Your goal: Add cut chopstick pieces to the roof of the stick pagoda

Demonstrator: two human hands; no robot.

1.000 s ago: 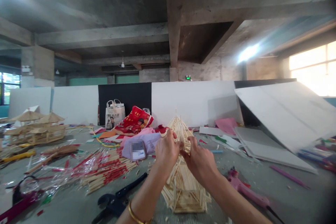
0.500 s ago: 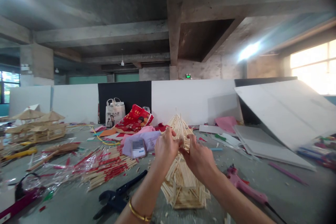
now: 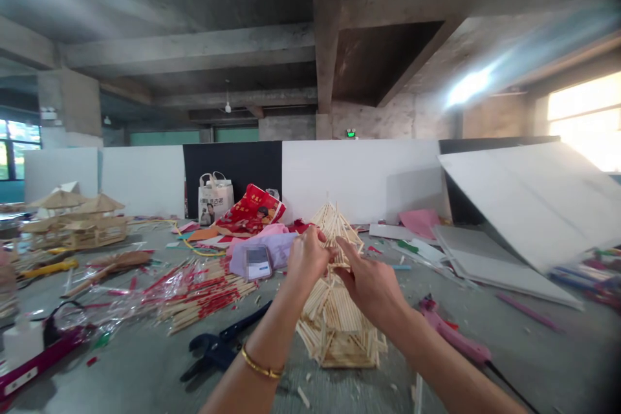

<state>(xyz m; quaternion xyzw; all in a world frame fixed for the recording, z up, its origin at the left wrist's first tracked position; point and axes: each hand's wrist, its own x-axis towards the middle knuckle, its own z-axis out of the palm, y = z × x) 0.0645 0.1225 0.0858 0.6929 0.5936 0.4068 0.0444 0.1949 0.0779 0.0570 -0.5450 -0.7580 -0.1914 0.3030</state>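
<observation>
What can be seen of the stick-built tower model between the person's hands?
The tower model is made of many thin, pale sticks that look like bare wood or bamboo. They are laid in open tiers, tapering from a broad, many-sided base to a narrow pointed top, with gaps showing between them. It stands upright on a grey surface, with loose stick pieces lying nearby. The left hand and right hand are at its upper part, one on each side.
</observation>
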